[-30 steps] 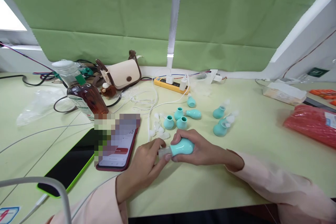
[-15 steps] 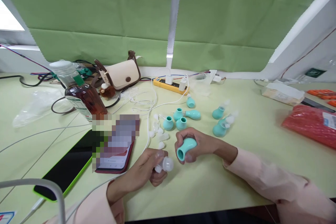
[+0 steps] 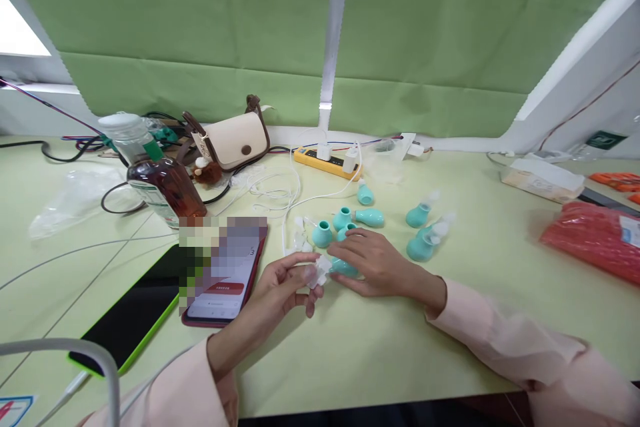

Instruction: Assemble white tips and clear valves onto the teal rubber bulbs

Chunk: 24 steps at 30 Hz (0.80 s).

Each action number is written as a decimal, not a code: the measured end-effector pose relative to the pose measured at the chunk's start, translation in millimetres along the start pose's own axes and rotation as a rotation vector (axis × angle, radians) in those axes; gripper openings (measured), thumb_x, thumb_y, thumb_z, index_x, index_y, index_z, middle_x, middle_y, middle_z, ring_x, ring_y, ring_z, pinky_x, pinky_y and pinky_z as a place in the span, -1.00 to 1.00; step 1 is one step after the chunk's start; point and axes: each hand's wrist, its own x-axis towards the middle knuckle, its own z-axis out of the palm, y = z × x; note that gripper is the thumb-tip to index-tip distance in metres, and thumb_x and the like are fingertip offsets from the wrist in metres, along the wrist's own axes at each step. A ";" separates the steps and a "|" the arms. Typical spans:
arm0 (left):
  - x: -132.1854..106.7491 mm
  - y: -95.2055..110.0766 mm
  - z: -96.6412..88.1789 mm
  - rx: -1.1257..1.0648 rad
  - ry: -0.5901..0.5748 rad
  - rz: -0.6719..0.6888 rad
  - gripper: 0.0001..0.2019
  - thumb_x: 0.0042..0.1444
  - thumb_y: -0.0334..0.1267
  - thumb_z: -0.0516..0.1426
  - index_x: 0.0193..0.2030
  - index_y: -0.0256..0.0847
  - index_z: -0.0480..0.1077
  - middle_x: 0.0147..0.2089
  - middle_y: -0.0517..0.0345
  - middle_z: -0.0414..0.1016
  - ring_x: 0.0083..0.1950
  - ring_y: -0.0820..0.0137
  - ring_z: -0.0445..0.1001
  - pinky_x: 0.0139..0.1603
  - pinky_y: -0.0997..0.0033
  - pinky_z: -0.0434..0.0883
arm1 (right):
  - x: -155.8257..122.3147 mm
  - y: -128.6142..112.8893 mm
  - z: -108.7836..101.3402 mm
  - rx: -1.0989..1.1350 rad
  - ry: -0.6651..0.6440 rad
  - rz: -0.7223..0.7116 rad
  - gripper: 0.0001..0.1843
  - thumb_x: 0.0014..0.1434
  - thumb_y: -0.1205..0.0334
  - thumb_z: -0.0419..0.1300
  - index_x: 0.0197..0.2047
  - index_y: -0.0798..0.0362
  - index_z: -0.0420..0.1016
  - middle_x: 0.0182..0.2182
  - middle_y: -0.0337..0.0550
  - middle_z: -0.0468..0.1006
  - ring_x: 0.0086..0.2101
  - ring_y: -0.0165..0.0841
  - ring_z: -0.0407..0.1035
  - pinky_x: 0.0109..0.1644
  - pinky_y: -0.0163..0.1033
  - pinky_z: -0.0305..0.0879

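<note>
Between the fingertips and thumb of my left hand (image 3: pixel 289 287) are small clear plastic tip pieces (image 3: pixel 321 269). My right hand (image 3: pixel 373 260) is just to the right, its fingers and thumb around a teal squeeze bulb (image 3: pixel 344 267) low over the table. Fingers hide part of that bulb, and I cannot tell whether it touches the table. Just beyond, an open-necked teal bulb (image 3: pixel 322 234) stands beside several others, one partly behind my right hand. Loose clear tips (image 3: pixel 300 237) lie left of them. Further right sit two teal bulbs (image 3: pixel 420 245) with clear tips attached.
Two phones (image 3: pixel 135 307) lie at the left, near an amber bottle (image 3: pixel 167 187). Behind are a cream handbag (image 3: pixel 240 140), white cables (image 3: pixel 270 188) and a yellow power strip (image 3: pixel 320 161). At the right are a red plastic package (image 3: pixel 590 237) and a white box (image 3: pixel 543 178).
My right hand has turned palm-down and moved slightly left with its bulb. My left hand has risen a little and shifted the clear pieces to its fingertips, close beside the bulb.
</note>
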 end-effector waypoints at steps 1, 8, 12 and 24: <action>-0.5 0.1 0.3 -0.021 -0.012 -0.009 -0.79 0.02 -0.21 0.10 -0.23 -0.23 0.19 -0.55 0.20 0.33 -0.53 0.50 0.28 -0.60 0.57 0.24 | 0.1 -3.0 -3.0 0.082 0.045 0.042 -0.63 0.07 0.19 0.06 -0.05 0.15 0.27 -0.32 -0.03 0.48 -0.32 -0.29 0.34 -0.19 -0.13 0.21; -0.3 -6.1 0.0 -0.096 -0.176 -0.077 -0.83 0.12 -0.15 -0.02 -0.36 -0.10 0.00 -0.62 0.37 0.21 -0.67 0.59 0.08 -0.75 0.69 0.13 | 5.1 -28.9 -9.1 0.845 -0.072 0.309 -0.63 0.01 0.20 0.15 -0.08 0.09 0.36 -0.30 -0.13 0.49 -0.38 -0.44 0.35 -0.29 -0.33 0.33; -2.8 -8.3 0.0 0.184 -0.054 0.069 -0.83 0.17 -0.09 -0.14 -0.34 -0.12 0.05 -0.68 0.38 0.14 -0.67 0.57 0.09 -0.70 0.64 0.14 | 4.6 -33.9 3.4 0.790 0.173 0.348 -0.81 -0.10 0.21 0.22 -0.38 0.14 0.46 -0.54 -0.16 0.49 -0.53 -0.44 0.33 -0.44 -0.35 0.32; -4.3 -7.4 -7.9 0.857 0.018 0.741 -0.91 0.01 -0.40 0.13 -0.34 -0.22 0.45 -0.39 0.10 0.37 -0.32 0.40 0.34 -0.38 0.42 0.31 | 6.4 -26.8 -10.4 0.788 0.021 0.326 -0.88 -0.12 0.31 0.18 -0.46 0.18 0.46 -0.64 -0.20 0.42 -0.62 -0.51 0.26 -0.56 -0.42 0.27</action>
